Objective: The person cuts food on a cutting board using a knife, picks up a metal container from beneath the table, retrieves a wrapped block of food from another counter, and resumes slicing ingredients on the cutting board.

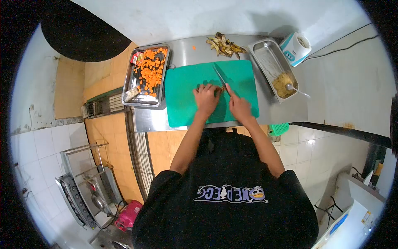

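A green cutting board [182, 108] lies on the steel table in front of me. My right hand [240, 108] is closed round the handle of a knife [219, 74], whose blade points away from me and to the left. Beside the blade, my left hand [206, 98] presses on the board with its fingers bent. A small reddish-brown piece of food [222, 89] shows between the left fingertips and the knife; its kind is too small to make out, and the fingers hide part of it.
At left, a steel tray [125, 93] holds chopped carrots [151, 72] and small packets. Dark yellowish peels [226, 45] lie behind the board. At right stand a steel pan [265, 58] with yellowish mash [283, 85] and a spoon [298, 90], and a white-and-blue appliance [295, 49].
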